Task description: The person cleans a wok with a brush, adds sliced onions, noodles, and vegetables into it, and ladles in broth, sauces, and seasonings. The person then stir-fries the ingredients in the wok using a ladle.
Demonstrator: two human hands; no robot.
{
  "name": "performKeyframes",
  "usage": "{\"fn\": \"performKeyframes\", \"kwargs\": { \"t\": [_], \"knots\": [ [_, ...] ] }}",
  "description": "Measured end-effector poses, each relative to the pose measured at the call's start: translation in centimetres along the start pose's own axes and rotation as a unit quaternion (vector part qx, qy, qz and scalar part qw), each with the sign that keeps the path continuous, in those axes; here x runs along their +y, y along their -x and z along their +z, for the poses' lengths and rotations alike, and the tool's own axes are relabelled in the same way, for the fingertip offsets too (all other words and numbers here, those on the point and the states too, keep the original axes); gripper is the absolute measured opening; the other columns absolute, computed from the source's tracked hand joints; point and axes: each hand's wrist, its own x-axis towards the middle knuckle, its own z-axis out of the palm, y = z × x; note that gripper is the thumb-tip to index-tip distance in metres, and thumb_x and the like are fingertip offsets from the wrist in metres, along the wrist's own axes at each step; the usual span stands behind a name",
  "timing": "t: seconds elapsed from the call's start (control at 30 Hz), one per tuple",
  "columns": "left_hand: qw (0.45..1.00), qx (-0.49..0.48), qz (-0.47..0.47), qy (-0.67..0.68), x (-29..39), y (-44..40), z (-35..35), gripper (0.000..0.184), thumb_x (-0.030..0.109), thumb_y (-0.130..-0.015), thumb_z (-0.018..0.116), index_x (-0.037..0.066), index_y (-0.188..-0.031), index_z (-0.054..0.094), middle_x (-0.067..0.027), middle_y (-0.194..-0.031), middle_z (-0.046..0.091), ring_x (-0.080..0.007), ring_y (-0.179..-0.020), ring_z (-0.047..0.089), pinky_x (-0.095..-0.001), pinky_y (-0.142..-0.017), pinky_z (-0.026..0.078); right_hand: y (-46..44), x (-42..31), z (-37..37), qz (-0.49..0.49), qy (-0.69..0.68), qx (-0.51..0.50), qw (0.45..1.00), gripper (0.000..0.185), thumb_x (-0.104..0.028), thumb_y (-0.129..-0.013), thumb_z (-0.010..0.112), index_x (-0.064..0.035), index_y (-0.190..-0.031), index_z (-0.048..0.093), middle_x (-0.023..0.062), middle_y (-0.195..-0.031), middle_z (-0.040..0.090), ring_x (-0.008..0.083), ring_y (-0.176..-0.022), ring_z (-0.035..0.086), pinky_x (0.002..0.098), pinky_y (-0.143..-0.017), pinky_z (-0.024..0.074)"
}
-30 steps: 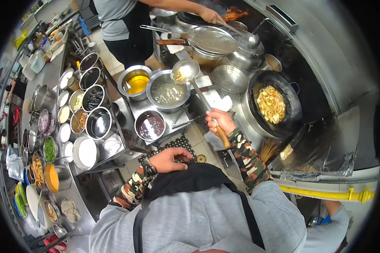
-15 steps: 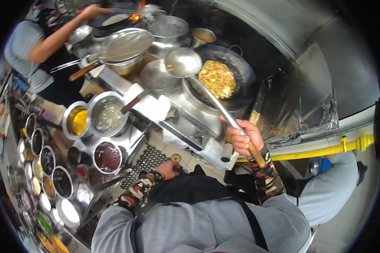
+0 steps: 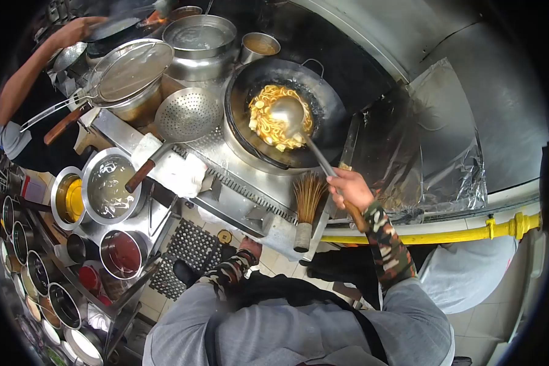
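My right hand [image 3: 351, 190] is closed around the long handle of a ladle [image 3: 318, 149]. The ladle's round bowl rests on sauced noodles [image 3: 264, 125] inside a dark wok [image 3: 333, 116] on the burner. By the stove's front edge is my left hand [image 3: 251, 247], low and close to my body; its fingers are mostly hidden. A bamboo brush [image 3: 308, 198] stands against the stove front, left of my right hand. Left of the wok, a perforated skimmer [image 3: 189, 114] lies with its wooden handle over a white cloth [image 3: 175, 169].
A pot [image 3: 200, 38] and a small pan of brownish liquid [image 3: 261, 44] stand behind the wok. At left are a bowl of clear liquid [image 3: 111, 186], yellow oil [image 3: 73, 198] and several sauce containers. Another person's arm [image 3: 39, 64] reaches over a second wok. A yellow pipe [image 3: 451, 236] runs at right.
The ladle's bowl has come down from above the skimmer into the wok, onto the noodles. My right hand still grips its handle. The view has shifted, and the brush now shows fully.
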Motion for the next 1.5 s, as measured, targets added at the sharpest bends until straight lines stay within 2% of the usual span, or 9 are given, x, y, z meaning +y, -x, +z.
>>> {"fn": "performKeyframes", "kwargs": {
  "t": [0.1,0.23,0.43,0.6,0.87,0.97,1.17,1.3,1.5],
  "knots": [
    [0.987,-0.149,0.020,0.048,0.1,1.1,-6.3,0.041,0.029,-0.074,0.067,0.013,-0.111,0.066,-0.0167,-0.115,0.064,-0.0323,-0.113,0.057,-0.0432,-0.099,0.042,-4.5,1.2,-0.4,0.052,-0.092,-0.070,0.992,0.019,-0.012,-0.091,0.055,-0.0050,-0.109,0.052,0.0002,-0.063,0.047,0.0099,-0.042,0.044,0.0266,-0.035,0.0359],
    [0.950,0.043,-0.024,0.309,-2.8,5.1,-5.5,0.048,0.014,-0.067,0.066,0.007,-0.115,0.060,-0.0177,-0.110,0.063,-0.0352,-0.111,0.055,-0.0394,-0.098,0.044,-4.7,4.5,2.2,-0.068,0.064,0.097,0.991,0.011,-0.013,-0.091,0.055,-0.0053,-0.099,0.055,0.0014,-0.053,0.047,0.0125,-0.040,0.047,0.0300,-0.035,0.0385],
    [0.964,0.080,0.015,0.255,-3.3,7.4,-5.3,0.067,0.012,-0.070,0.065,0.000,-0.132,0.043,-0.0228,-0.128,0.051,-0.0395,-0.119,0.048,-0.0442,-0.102,0.039,-6.5,3.3,-0.3,0.163,-0.320,-0.181,0.916,0.007,-0.013,-0.092,0.056,-0.0084,-0.097,0.054,0.0002,-0.062,0.051,0.0115,-0.042,0.046,0.0274,-0.035,0.0366],
    [0.990,-0.060,0.107,0.062,-2.8,4.4,-1.3,0.084,0.026,-0.076,0.061,0.006,-0.148,0.023,-0.0150,-0.152,0.028,-0.0294,-0.143,0.023,-0.0453,-0.117,0.016,-6.5,4.9,3.5,-0.070,-0.024,0.120,0.990,0.018,-0.013,-0.090,0.057,-0.0016,-0.105,0.056,0.0010,-0.061,0.050,0.0107,-0.043,0.047,0.0287,-0.036,0.0398],
    [0.963,-0.266,0.051,0.004,-0.6,-0.4,-2.7,0.084,0.026,-0.071,0.065,0.012,-0.146,0.028,-0.0118,-0.148,0.036,-0.0279,-0.140,0.029,-0.0504,-0.111,0.029,-7.1,2.7,1.4,0.020,-0.220,-0.040,0.974,0.017,-0.013,-0.090,0.058,-0.0066,-0.105,0.054,0.0013,-0.069,0.051,0.0114,-0.048,0.046,0.0265,-0.038,0.0362],
    [0.986,-0.139,0.092,-0.002,-2.9,1.0,1.6,0.082,0.030,-0.070,0.068,0.010,-0.142,0.035,-0.0140,-0.147,0.036,-0.0339,-0.138,0.031,-0.0498,-0.109,0.031,-6.3,4.8,2.8,-0.069,-0.062,0.083,0.992,0.014,-0.013,-0.089,0.059,-0.0032,-0.098,0.056,0.0024,-0.063,0.051,0.0127,-0.046,0.048,0.0290,-0.039,0.0402],
    [0.983,-0.168,-0.014,0.075,-6.3,5.5,2.3,0.067,0.033,-0.073,0.067,0.007,-0.132,0.050,-0.0193,-0.135,0.049,-0.0338,-0.126,0.047,-0.0436,-0.104,0.039,-4.0,4.4,2.5,-0.029,-0.140,-0.064,0.988,0.008,-0.010,-0.090,0.057,-0.0039,-0.093,0.053,0.0031,-0.063,0.050,0.0139,-0.043,0.048,0.0318,-0.034,0.0385],
    [0.965,-0.134,-0.107,0.199,-6.9,11.6,-8.2,0.069,0.041,-0.075,0.067,0.011,-0.135,0.050,-0.0197,-0.126,0.058,-0.0323,-0.119,0.055,-0.0371,-0.102,0.043,-8.4,6.3,-0.6,-0.419,0.240,0.158,0.862,0.040,-0.012,-0.079,0.060,0.0001,-0.117,0.058,0.0196,-0.088,0.065,0.0242,-0.074,0.065,0.0358,-0.071,0.0516],
    [0.942,-0.041,-0.190,0.273,-7.3,22.3,-15.0,0.076,0.043,-0.073,0.072,0.010,-0.138,0.047,-0.0215,-0.120,0.061,-0.0329,-0.110,0.060,-0.0379,-0.097,0.046,-1.0,5.2,-2.4,-0.258,0.141,0.099,0.951,0.044,-0.009,-0.081,0.059,-0.0013,-0.124,0.055,0.0178,-0.086,0.065,0.0248,-0.074,0.064,0.0351,-0.072,0.0499]
  ]
}}
